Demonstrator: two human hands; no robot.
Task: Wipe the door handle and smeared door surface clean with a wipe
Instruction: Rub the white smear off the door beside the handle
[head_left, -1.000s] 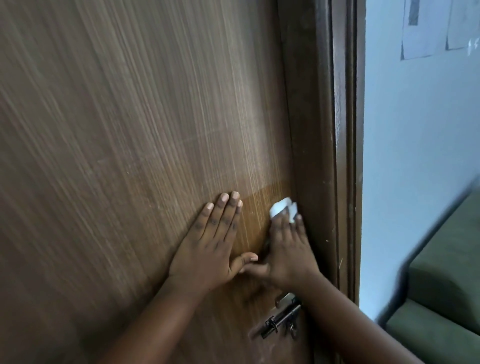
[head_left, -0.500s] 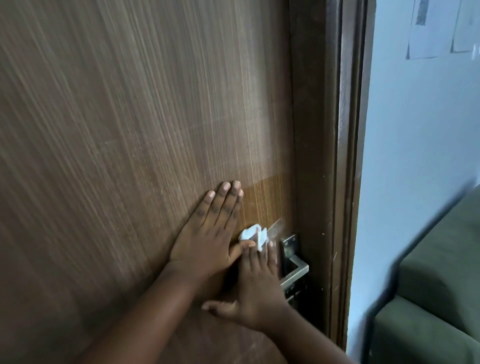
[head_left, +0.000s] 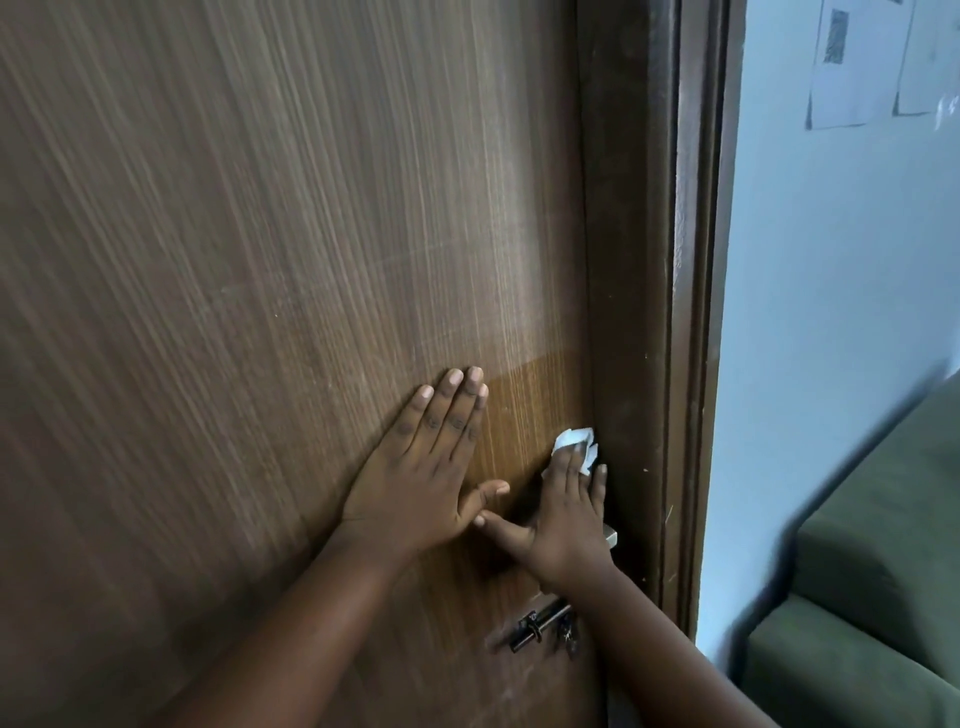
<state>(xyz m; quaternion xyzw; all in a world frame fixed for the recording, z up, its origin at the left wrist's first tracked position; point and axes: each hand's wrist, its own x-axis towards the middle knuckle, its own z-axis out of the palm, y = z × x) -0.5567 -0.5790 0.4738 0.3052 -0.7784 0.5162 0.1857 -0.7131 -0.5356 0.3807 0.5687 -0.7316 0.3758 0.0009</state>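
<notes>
A brown wood-grain door (head_left: 291, 260) fills most of the view. My left hand (head_left: 421, 467) lies flat on it, fingers together and pointing up, holding nothing. My right hand (head_left: 563, 525) presses a crumpled white wipe (head_left: 574, 441) against the door near its right edge, above the handle. The wipe sticks out past my fingertips. Only the metal end of the door handle (head_left: 610, 535) shows beside my right hand; the rest is hidden under it. The door patch between my hands looks darker and glossier than the surface above.
A black sliding bolt (head_left: 540, 626) sits on the door below my right wrist. The dark door frame (head_left: 675, 312) runs down the right side. Beyond it are a pale wall with papers (head_left: 857, 62) and a green sofa (head_left: 883, 597).
My right hand has moved up and to the right with the wipe, from beside my left thumb to the door's edge above the handle. It now covers most of the handle. My left hand has stayed flat.
</notes>
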